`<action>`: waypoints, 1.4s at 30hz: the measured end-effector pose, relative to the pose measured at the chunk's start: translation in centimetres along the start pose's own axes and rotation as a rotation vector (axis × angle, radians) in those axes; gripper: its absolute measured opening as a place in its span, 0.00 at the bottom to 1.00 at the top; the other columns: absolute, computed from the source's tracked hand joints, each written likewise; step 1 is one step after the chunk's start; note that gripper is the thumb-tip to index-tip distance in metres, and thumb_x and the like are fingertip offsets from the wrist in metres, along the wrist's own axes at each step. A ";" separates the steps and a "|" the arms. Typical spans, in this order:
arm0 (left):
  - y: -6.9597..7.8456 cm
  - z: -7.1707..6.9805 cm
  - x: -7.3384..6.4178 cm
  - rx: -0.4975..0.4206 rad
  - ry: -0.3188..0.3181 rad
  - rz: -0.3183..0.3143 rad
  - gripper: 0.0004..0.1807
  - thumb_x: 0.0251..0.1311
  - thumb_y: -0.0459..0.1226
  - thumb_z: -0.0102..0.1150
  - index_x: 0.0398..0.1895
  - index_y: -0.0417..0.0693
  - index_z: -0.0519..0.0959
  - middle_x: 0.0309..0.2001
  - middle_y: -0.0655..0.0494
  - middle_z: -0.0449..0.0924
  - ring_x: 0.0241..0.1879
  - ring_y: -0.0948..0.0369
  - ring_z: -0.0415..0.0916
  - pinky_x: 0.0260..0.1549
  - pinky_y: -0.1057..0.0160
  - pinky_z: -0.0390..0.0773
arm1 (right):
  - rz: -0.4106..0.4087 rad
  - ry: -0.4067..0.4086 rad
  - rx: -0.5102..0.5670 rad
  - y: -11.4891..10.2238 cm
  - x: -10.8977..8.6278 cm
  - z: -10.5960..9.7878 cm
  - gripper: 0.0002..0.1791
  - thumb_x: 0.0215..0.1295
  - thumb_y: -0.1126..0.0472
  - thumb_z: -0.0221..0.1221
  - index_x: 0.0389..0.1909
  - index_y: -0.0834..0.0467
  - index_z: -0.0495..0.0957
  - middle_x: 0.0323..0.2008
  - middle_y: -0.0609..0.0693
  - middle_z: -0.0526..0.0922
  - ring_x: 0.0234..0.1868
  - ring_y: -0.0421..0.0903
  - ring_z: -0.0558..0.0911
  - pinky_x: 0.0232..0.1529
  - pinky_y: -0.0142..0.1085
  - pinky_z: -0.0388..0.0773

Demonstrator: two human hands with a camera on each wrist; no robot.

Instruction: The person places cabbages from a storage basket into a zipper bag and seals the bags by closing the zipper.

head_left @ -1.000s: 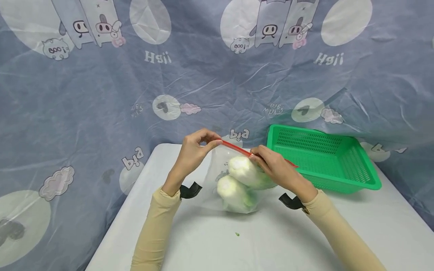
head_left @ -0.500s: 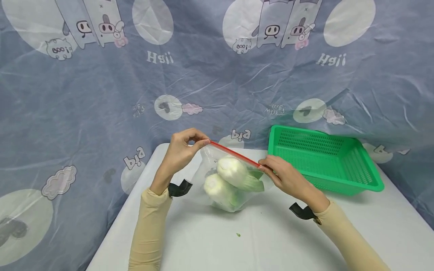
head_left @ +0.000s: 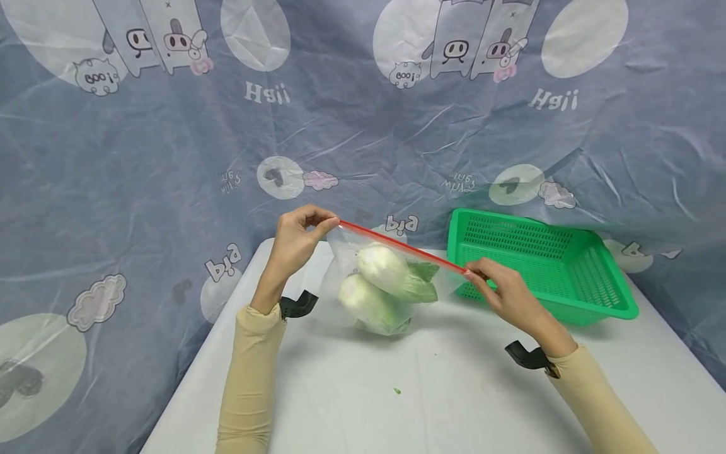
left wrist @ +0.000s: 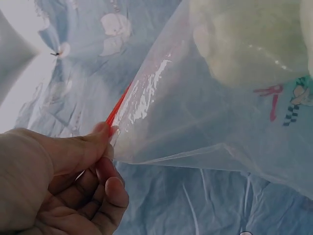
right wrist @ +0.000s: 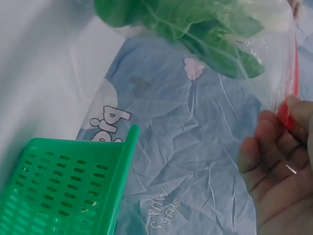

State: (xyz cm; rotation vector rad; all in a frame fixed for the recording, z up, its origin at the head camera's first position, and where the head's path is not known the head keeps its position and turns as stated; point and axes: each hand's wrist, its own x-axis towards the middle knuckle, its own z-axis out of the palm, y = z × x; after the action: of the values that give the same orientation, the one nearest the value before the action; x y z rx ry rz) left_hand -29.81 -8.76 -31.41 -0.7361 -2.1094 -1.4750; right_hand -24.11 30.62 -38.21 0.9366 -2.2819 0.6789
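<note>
A clear zip bag with a red zip strip along its top hangs between my two hands over the white table. Inside lie two heads of bok choy, white bases toward the left and green leaves toward the right. My left hand pinches the strip's left end between thumb and fingers; the left wrist view shows that bag corner drawn to a point. At the other end, lower down, my right hand pinches the red strip. The strip is stretched straight, slanting down to the right.
A green perforated basket stands at the back right of the table, just behind my right hand. A small green scrap lies in front of the bag. A patterned blue-grey cloth hangs behind the table.
My right hand has slid along the red strip to its right end. My left hand has moved left and up, and the bag has risen a little.
</note>
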 end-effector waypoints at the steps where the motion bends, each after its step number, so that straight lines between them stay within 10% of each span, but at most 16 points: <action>1: -0.1 0.1 0.1 -0.003 0.010 -0.011 0.10 0.57 0.44 0.66 0.35 0.48 0.85 0.34 0.53 0.85 0.33 0.63 0.78 0.38 0.65 0.76 | 0.028 0.009 0.006 0.1 0.2 0.0 0.10 0.62 0.72 0.60 0.43 0.58 0.79 0.29 0.43 0.79 0.26 0.33 0.75 0.28 0.23 0.70; 9: -2.5 0.6 0.9 -0.074 0.188 -0.099 0.11 0.58 0.39 0.66 0.37 0.40 0.84 0.31 0.42 0.83 0.28 0.52 0.77 0.26 0.69 0.71 | 0.403 0.026 0.290 0.7 4.3 1.2 0.08 0.71 0.56 0.54 0.46 0.53 0.77 0.30 0.50 0.85 0.27 0.40 0.83 0.29 0.29 0.79; 17: -4.1 -0.6 0.2 -0.120 0.243 -0.059 0.11 0.59 0.37 0.64 0.39 0.37 0.82 0.37 0.41 0.84 0.37 0.56 0.83 0.44 0.64 0.80 | 0.431 0.078 0.573 0.4 9.2 2.1 0.14 0.71 0.65 0.53 0.50 0.71 0.73 0.48 0.68 0.78 0.46 0.39 0.83 0.50 0.29 0.78; 23: -5.7 -1.5 -2.2 -0.008 -0.009 -0.138 0.09 0.61 0.39 0.62 0.40 0.41 0.83 0.45 0.47 0.83 0.47 0.55 0.82 0.49 0.64 0.80 | 0.484 -0.065 0.457 1.6 8.2 2.6 0.13 0.71 0.61 0.54 0.48 0.68 0.76 0.53 0.63 0.78 0.46 0.32 0.80 0.45 0.26 0.77; 31: -6.2 -1.0 -6.0 -0.043 -0.522 -0.259 0.06 0.57 0.37 0.67 0.34 0.43 0.84 0.38 0.55 0.84 0.39 0.58 0.81 0.39 0.66 0.80 | 0.449 -0.197 0.206 3.2 3.1 3.2 0.11 0.69 0.50 0.57 0.39 0.52 0.83 0.47 0.49 0.83 0.44 0.43 0.83 0.38 0.33 0.79; 36: -5.1 1.7 -7.5 0.004 -0.841 -0.231 0.02 0.54 0.34 0.69 0.31 0.46 0.86 0.34 0.61 0.84 0.37 0.66 0.81 0.41 0.67 0.81 | 0.360 -0.285 0.111 3.3 0.2 3.6 0.07 0.68 0.56 0.59 0.36 0.53 0.83 0.41 0.45 0.82 0.41 0.42 0.81 0.42 0.37 0.81; 42: -3.2 5.5 -9.4 0.160 -0.992 -0.124 0.05 0.50 0.30 0.70 0.31 0.43 0.86 0.31 0.60 0.83 0.31 0.72 0.78 0.36 0.73 0.78 | 0.272 -0.364 0.036 3.3 -2.2 5.8 0.04 0.66 0.62 0.59 0.35 0.56 0.82 0.40 0.49 0.79 0.36 0.42 0.79 0.38 0.42 0.80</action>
State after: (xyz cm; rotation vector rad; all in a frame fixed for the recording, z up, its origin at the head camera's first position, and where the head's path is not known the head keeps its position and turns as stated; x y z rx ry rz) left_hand -25.22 -6.01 -41.40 -1.5091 -2.9683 -1.0525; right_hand -27.13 30.03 -44.51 0.8271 -2.7633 0.7098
